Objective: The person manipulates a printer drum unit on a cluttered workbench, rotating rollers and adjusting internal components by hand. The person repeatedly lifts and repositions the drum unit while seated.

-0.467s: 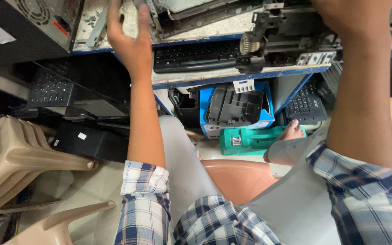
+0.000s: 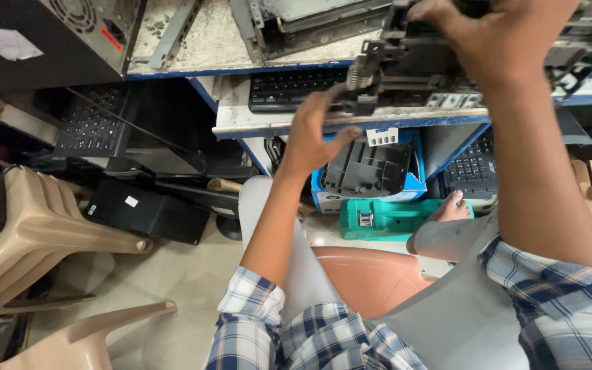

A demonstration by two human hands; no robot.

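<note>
The right hand (image 2: 508,41) grips the top of a black printer mechanism (image 2: 412,72) sitting at the front edge of the worktop (image 2: 275,127), fingers closed over its frame. The left hand (image 2: 316,133) reaches toward its left end, fingers half open and holding nothing, just short of the gear side. This looks like steadying the part to reposition it; next the left hand needs a firm hold on that end. The mechanism's upper part is cut off by the picture's top edge, and its small fittings are hard to make out.

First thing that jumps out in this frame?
The right hand gripping a dark stripped-down machine assembly on the bench edge, top right, with the left hand open beside its geared end. Below the bench, a teal case on the floor by a bare foot.
</note>
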